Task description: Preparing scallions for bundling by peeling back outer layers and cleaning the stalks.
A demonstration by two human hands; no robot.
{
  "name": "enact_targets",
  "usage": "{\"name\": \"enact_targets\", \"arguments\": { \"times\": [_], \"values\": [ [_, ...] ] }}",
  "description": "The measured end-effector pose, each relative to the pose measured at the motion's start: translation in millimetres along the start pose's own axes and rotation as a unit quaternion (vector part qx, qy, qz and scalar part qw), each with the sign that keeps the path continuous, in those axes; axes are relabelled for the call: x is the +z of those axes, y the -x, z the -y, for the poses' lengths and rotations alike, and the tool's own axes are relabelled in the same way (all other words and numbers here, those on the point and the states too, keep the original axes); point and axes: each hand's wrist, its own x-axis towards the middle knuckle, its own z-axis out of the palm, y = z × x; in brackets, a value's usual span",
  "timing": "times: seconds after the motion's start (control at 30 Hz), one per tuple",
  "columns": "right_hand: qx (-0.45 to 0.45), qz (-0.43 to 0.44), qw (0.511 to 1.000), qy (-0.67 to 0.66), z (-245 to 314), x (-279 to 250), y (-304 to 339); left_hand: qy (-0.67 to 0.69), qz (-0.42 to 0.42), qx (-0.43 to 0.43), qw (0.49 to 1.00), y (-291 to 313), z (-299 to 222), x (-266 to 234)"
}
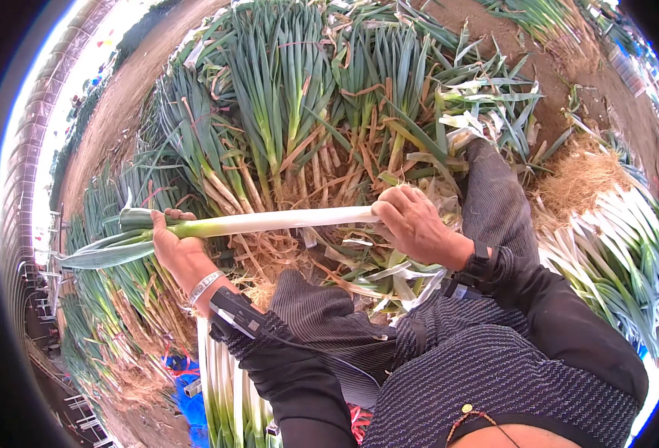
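A long green onion (pixel 292 219) lies level across the front of me, its white stalk bare and smooth. My left hand (pixel 182 254) is closed around its green leaf end, with the leaves sticking out past the fingers to the left. The other end of the stalk is gripped by my right hand (pixel 417 225), whose fingers hide the root tip. Beneath it, loose peeled leaves and dry skins (pixel 404 280) litter the ground between my legs.
Untrimmed green onions (pixel 277 89) with brown roots stand bundled ahead, and more (pixel 113 299) lie at the left. White-stalked onions (pixel 620 254) are piled at the right, roots toward me and the far side. Others (pixel 228 388) lie by my left forearm, beside blue plastic (pixel 190 407).
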Motion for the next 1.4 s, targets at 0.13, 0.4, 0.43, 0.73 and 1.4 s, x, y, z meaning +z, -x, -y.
{"name": "enact_targets", "arguments": {
  "times": [0.13,0.4,0.43,0.73,1.4],
  "values": [
    [-0.011,-0.002,1.0,0.023,-6,4,-2,-0.018,-0.04,-0.012,0.999,2,2,2],
    [-0.015,0.006,0.999,0.029,-15,4,-5,-0.009,-0.048,-0.045,0.998,1,7,7],
    [-0.015,0.005,0.999,0.028,-17,4,-5,-0.009,-0.048,-0.045,0.998,-2,7,8],
    [-0.058,-0.061,0.995,-0.052,-31,-13,-19,-0.116,0.155,0.007,0.981,-23,11,-27],
    [0.088,0.021,0.987,-0.135,-46,-26,-2,-0.585,0.093,0.31,0.744,39,10,-15]
  ]
}}
